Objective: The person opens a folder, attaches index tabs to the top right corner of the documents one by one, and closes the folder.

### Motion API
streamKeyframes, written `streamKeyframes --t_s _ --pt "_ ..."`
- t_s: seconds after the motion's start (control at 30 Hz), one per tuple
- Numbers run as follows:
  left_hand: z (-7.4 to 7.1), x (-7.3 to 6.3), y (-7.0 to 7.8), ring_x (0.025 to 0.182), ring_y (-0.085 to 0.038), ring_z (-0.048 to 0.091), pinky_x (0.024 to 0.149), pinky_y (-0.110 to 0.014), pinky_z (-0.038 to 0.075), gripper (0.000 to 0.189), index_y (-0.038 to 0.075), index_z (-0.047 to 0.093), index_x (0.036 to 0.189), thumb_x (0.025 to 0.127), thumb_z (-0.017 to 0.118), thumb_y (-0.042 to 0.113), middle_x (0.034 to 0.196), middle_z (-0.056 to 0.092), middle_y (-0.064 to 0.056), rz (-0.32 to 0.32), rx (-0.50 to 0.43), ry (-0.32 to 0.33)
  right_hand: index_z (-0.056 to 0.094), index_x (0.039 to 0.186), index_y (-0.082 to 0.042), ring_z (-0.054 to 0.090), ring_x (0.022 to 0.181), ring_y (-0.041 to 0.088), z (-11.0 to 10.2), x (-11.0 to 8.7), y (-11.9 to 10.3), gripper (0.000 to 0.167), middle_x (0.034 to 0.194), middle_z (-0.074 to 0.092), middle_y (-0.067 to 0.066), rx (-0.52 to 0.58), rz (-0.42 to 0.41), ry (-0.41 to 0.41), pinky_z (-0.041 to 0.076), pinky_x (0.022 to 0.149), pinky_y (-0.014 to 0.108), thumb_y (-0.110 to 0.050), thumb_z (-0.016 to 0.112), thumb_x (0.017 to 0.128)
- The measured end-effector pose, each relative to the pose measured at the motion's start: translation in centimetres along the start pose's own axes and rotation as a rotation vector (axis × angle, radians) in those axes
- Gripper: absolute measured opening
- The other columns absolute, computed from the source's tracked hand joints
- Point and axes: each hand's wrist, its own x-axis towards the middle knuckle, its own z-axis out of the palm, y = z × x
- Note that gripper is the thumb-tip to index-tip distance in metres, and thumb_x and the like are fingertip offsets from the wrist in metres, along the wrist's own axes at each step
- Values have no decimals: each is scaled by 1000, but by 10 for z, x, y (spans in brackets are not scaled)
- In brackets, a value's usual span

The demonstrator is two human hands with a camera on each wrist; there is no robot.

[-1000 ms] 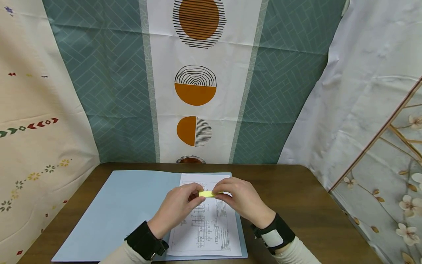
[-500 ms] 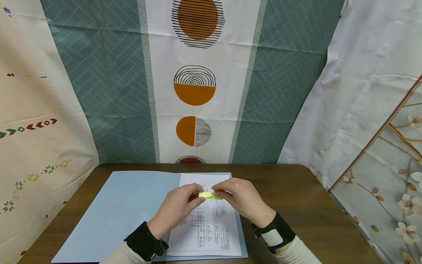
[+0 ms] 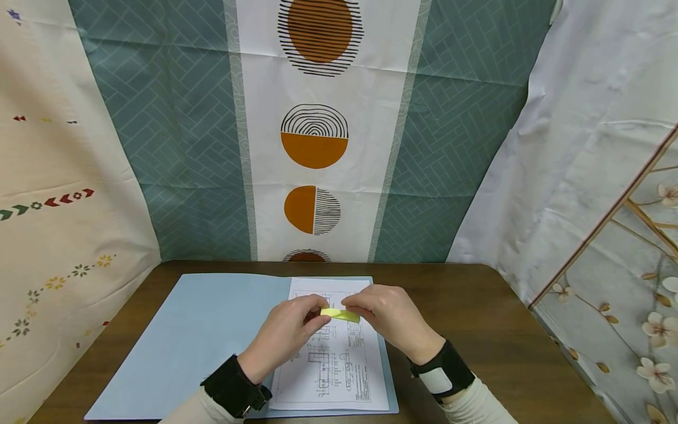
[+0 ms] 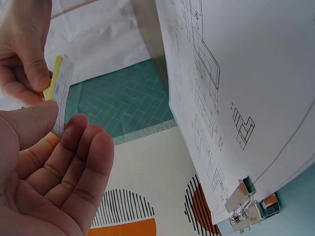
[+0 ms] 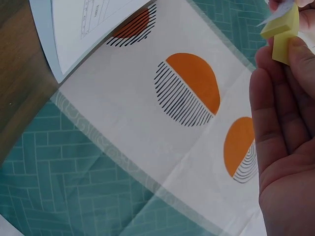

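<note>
My left hand [image 3: 286, 333] pinches the left end of a small pad of yellow sticky notes [image 3: 339, 315] between thumb and fingers, above the printed sheets. In the left wrist view the pad [image 4: 62, 91] shows a pale, printed underside. My right hand [image 3: 394, 321] is at the pad's other end. In the right wrist view its thumb and finger pinch a yellow sticky note [image 5: 281, 49] that bends away from the pad [image 5: 278, 24]. Below both hands, the sheets [image 3: 328, 377] with technical line drawings lie on the right half of an open light-blue folder [image 3: 196, 347].
A metal binder clip [image 4: 241, 209] sits at the sheets' edge in the left wrist view. The folder lies on a dark wooden table [image 3: 477, 335]. Patterned cloths [image 3: 185, 118] hang behind the table and at both sides.
The right fingers, earlier over the pad's right end, have shifted slightly up and back, so more of the yellow pad shows and its right end tilts down. The left hand has barely moved.
</note>
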Motion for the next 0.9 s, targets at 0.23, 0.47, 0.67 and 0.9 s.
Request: streamKeyframes --t_s 0.23,0.47,0.67,0.9 --pt "0 -1 1 72 -7 54 65 -27 48 10 19 75 105 101 84 16 83 61 15 5 7 -1 87 111 -13 76 85 12 1 0 2 33 102 83 -2 -6 -25 11 63 83 27 -3 98 81" --pt "0 -1 2 71 -6 53 65 -27 47 10 20 75 104 100 85 17 81 60 15 6 3 -9 87 110 -13 75 85 12 2 0 1 32 101 83 -2 -13 -29 13 63 83 27 -3 98 81" --pt "0 0 2 73 -7 55 67 -27 49 12 19 75 105 99 85 16 83 61 15 -1 -5 -20 87 108 -13 75 84 11 3 0 0 32 100 82 -3 -1 -30 38 63 81 25 -2 98 81" --pt "2 -1 0 74 -7 57 69 -27 51 13 19 75 106 99 86 18 86 64 14 -8 4 -42 86 110 -16 73 88 8 4 1 -1 35 98 80 -8 69 43 27 61 78 25 1 97 81"
